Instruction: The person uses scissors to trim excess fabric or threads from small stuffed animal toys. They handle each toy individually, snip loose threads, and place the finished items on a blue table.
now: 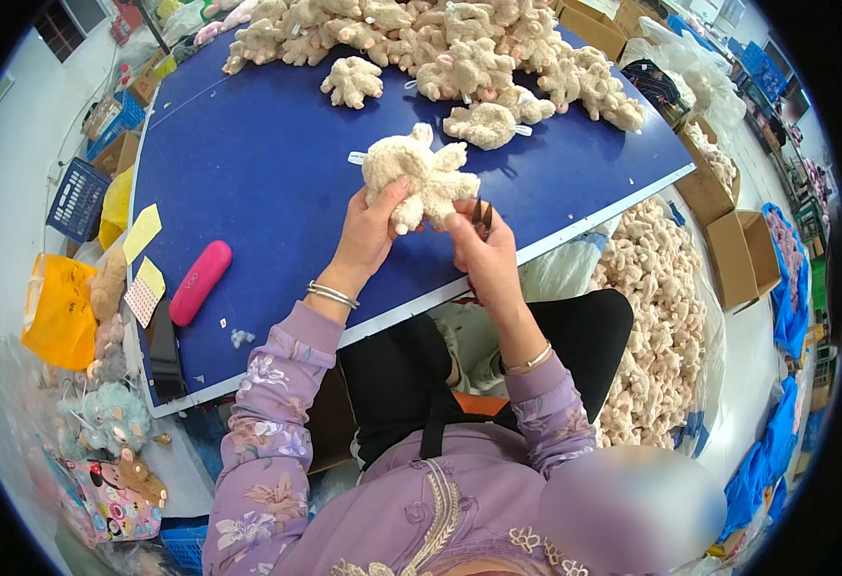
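Above the near edge of the blue table, a cream plush toy with stubby limbs and a white tag is held up between both hands. My left hand grips its body from the left, thumb pressed on the fleece. At the toy's lower right limb, my right hand pinches the plush with thumb and fingers. Small dark scissors are tucked in that same right hand, their blades pointing up past the fingers. The scissors' handles are mostly hidden by the palm.
A heap of similar plush toys covers the table's far side. On the blue table, a pink case, a dark phone and yellow paper notes lie left. More toys fill a large bag at right, beside cardboard boxes.
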### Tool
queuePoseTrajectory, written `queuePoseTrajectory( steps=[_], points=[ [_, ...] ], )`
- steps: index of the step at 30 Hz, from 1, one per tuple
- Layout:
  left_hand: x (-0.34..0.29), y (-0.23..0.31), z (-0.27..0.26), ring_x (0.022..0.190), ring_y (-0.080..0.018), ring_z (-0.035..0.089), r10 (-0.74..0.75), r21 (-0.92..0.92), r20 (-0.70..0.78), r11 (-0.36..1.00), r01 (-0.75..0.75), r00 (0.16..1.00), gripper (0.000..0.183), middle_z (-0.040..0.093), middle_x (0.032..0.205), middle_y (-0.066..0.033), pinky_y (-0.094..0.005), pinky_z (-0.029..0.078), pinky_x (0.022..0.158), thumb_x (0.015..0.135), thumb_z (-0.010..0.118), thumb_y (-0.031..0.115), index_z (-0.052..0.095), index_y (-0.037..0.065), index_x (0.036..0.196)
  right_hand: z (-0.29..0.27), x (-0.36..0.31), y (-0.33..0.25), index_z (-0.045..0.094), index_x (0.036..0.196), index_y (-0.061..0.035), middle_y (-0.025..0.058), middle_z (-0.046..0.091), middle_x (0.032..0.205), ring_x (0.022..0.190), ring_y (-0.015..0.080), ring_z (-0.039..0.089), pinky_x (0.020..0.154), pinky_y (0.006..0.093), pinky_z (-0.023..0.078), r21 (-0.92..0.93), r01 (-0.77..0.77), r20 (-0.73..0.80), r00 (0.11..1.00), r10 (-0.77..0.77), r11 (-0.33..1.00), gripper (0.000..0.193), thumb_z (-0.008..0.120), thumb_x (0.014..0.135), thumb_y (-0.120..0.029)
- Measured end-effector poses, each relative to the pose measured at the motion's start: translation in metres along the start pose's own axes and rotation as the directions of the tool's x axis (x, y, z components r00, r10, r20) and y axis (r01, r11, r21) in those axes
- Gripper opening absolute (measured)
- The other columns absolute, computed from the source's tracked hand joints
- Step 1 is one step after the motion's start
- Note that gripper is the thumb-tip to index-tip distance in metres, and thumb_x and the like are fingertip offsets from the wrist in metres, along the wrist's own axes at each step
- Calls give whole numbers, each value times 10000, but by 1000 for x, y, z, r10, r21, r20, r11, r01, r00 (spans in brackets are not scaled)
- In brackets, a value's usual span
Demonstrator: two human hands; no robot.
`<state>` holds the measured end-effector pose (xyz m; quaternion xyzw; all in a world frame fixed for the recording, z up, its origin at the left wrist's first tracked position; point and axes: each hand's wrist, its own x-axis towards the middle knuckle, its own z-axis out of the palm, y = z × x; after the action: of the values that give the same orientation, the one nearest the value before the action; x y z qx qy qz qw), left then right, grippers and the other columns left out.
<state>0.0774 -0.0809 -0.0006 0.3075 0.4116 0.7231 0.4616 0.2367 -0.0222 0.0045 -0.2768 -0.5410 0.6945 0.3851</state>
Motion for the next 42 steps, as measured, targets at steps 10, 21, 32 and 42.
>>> queuePoseTrajectory(
  steps=[10,21,32,42],
  points=[
    [4,9,-16,881,-149,652,-108,-18,-19,994,108,994,321,658,1024,-80,-299,550,720,971,548,253,585,-10,1151,3,-6,11,631,971,14,-45,536,702,629,41,425,566,227,372,-238,83,94,994,-62,968,195,639,919,-173],
    [18,-1,-25,790,-162,675,5,-19,-173,1000,-8,985,207,678,938,-99,-300,566,695,964,551,165,628,-21,1012,9,-31,20,538,783,27,17,459,601,591,92,375,530,286,356,-415,124,118,990,-82,901,281,555,965,-187],
    [15,-1,-20,836,-145,660,0,-118,-187,993,-23,982,219,668,970,-81,-290,552,730,975,538,184,615,-9,1047,22,-37,13,570,972,-17,0,609,857,576,7,397,511,188,346,-253,122,30,993,-118,960,164,680,869,-82],
    [17,-8,-29,874,-173,671,-59,-139,-173,990,35,983,247,664,1013,-91,-306,561,745,980,533,204,599,-8,1085,21,-27,10,562,999,-28,2,601,882,550,-14,367,486,154,308,-321,295,10,951,-308,900,211,687,833,9]
  ],
)
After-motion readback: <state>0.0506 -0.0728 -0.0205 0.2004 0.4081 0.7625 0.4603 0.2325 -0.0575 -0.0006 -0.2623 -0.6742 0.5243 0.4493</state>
